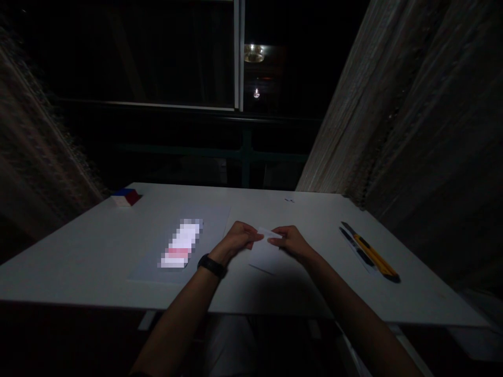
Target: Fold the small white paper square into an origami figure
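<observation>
Between my two hands is a small piece of white paper (265, 255), held just above the table. My left hand (239, 238), with a dark band on its wrist, pinches the paper's upper left edge between thumb and fingers. On the other side, my right hand (291, 242) grips the upper right edge the same way. The paper's lower end points toward me and its top edge looks folded or bent; the dim light hides the finer detail.
A bright, blurred-out phone-like screen (181, 245) lies on a pale sheet (147, 273) at left. A block in blue, red and white (126, 197) sits at the far left corner. At right lie a yellow box cutter (375, 256) and a slim dark-and-white tool (356, 246). Small dark bits (290, 200) lie farther back.
</observation>
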`<state>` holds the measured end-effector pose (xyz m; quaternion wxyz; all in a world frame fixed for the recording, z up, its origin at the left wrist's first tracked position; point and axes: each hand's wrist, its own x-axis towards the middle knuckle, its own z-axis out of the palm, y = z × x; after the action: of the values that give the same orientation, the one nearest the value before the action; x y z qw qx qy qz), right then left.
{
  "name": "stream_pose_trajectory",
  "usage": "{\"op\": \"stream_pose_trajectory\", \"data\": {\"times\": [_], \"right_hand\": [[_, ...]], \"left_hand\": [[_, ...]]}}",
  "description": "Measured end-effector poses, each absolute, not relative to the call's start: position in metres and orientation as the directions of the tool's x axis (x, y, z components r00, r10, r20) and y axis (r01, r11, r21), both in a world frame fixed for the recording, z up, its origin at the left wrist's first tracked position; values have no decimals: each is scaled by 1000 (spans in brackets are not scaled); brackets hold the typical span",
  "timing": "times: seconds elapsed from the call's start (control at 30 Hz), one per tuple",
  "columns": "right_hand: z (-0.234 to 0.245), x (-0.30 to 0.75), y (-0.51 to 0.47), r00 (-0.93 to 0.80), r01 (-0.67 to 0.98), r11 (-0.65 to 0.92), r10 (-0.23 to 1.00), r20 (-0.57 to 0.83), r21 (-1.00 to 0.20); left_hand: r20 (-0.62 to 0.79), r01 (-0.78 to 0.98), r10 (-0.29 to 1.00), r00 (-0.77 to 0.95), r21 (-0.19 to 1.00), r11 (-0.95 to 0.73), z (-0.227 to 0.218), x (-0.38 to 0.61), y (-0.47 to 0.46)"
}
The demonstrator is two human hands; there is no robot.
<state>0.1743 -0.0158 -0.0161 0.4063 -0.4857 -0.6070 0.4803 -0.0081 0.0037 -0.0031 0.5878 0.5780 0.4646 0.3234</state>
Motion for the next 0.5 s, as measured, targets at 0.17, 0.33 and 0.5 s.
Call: {"op": "stream_pose_trajectory", "data": {"times": [0.17,0.33,0.5], "right_hand": [[-13,173,-18,-177,272,124,981,78,-954],[-14,173,-19,-222,320,174,970,104,-931],[-14,173,-19,-260,332,223,956,138,-916]], "left_hand": [[-171,123,906,386,983,133,-3,-8,3],[-170,129,888,428,984,126,-2,-8,0],[-153,208,897,414,976,71,-2,-9,0]]}}
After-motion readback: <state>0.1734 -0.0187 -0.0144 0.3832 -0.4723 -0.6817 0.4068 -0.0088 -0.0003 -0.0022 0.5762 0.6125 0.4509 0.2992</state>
